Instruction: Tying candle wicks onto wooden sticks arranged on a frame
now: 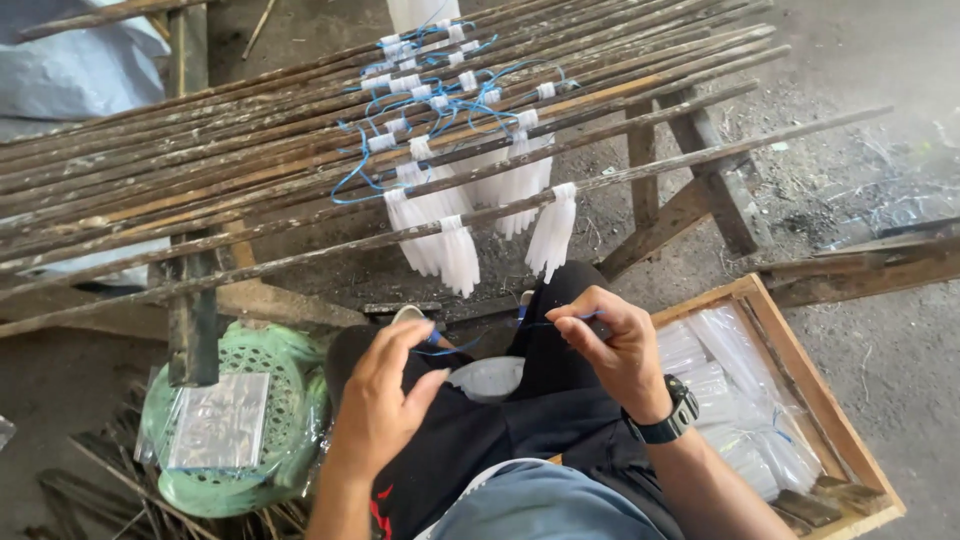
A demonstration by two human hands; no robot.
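While both hands pinch it taut, the blue string [470, 345] runs from the left hand [385, 400] toward two o'clock to the right hand [610, 345].

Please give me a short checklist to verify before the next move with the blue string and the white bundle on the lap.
1. Blue string held at both ends: ok, stretched between left hand and right hand.
2. White bundle within reach: ok, it lies on the lap between the hands.
3. Knot already made: cannot tell, the fingers hide it.
4. Free place on the front stick: ok, bare wood left of the hanging white bundles.
5. Supply at hand: ok, clear packets fill the wooden box at the right.
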